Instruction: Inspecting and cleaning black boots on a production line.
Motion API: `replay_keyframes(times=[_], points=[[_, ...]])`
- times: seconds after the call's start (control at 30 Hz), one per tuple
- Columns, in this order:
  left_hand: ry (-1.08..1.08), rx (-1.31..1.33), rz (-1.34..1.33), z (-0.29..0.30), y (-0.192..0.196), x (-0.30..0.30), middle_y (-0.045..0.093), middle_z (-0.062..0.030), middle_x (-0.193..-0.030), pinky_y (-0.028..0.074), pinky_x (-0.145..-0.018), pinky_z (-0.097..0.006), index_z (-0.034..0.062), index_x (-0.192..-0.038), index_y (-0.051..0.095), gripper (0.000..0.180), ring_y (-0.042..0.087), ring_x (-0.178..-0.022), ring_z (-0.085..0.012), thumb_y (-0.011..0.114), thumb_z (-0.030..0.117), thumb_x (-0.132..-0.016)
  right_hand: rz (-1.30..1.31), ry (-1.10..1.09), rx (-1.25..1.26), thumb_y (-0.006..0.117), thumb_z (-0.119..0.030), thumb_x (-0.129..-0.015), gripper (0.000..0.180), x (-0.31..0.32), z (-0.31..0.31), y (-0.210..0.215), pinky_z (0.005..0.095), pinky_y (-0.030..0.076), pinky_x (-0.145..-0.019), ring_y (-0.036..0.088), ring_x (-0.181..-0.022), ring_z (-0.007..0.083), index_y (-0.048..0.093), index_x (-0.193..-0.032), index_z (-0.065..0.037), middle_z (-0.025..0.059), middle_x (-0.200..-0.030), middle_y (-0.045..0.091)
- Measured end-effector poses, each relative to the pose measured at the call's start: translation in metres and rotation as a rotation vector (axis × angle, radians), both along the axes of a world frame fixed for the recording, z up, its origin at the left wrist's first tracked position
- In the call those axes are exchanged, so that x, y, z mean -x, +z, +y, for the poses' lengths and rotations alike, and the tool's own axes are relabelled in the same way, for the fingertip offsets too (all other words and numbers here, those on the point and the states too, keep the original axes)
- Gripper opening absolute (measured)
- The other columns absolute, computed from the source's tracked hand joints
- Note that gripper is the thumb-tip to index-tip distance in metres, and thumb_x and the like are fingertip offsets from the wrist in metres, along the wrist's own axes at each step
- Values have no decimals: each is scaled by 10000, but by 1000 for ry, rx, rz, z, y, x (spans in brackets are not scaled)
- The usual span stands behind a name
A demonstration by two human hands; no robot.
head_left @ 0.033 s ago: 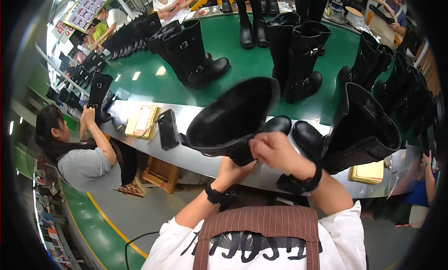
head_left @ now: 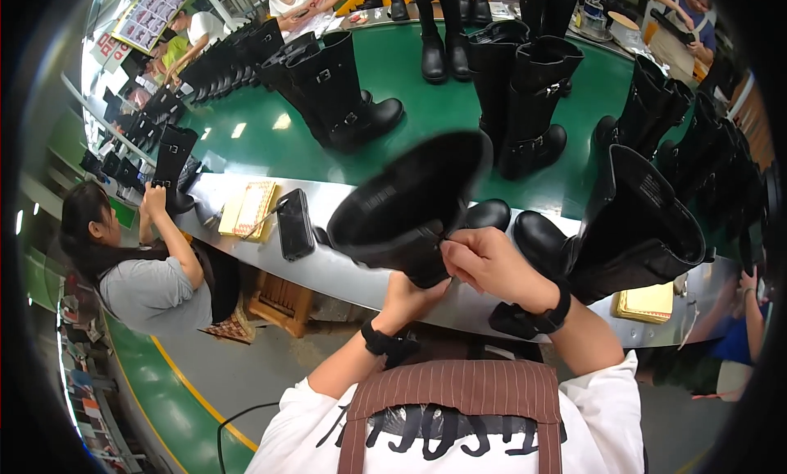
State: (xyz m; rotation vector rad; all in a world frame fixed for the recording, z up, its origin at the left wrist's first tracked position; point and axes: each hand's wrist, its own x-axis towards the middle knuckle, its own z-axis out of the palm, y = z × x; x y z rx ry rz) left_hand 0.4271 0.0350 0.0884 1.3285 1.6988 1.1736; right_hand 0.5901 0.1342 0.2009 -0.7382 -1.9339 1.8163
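A tall black boot [head_left: 385, 207] stands at the steel edge of the bench, its wide top opening tilted up toward me and slightly blurred. My left hand [head_left: 410, 298] is wrapped round the near side of the shaft, low down, with some fingers hidden. At the rim, my right hand [head_left: 484, 261] pinches the boot's near right side with fingers closed; the small part between the fingertips is hard to make out. A second black boot [head_left: 639, 228] stands close by on the right, its toe beside the held boot's toe.
Left of the boot lie a dark phone-like case [head_left: 295, 224] and a yellow paper pad [head_left: 247, 210]. Another yellow pad [head_left: 645, 303] is at the right. Several buckled boots [head_left: 533, 105] stand on the green belt [head_left: 434, 117]. A co-worker [head_left: 156, 269] sits at the left.
The boot's rim has shifted slightly, and my right hand has moved a little up and to the right with its pinch at the edge. My left hand stays on the shaft.
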Motion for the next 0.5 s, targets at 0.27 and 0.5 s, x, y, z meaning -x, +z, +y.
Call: replay_keyframes(times=[0.27, 0.5], points=[[22, -14, -256, 14, 1, -8, 663, -77, -1093, 495, -889, -315, 12, -1144, 617, 434, 633, -1016, -176, 745, 28, -730, 139, 8, 176, 460, -212, -1001, 362, -14, -16, 56, 225, 361, -405, 484, -405, 63, 543, -710, -13, -2, -553, 511], [4, -130, -61, 3, 57, -11, 573, -118, -1197, 418, -991, -372, -8, -1254, 498, 586, 540, -1128, -226, 738, 72, -726, 122, -36, -11, 480, -214, -997, 327, -11, -13, 39, 236, 409, -440, 521, -450, 83, 578, -769, -1, 31, -611, 560]])
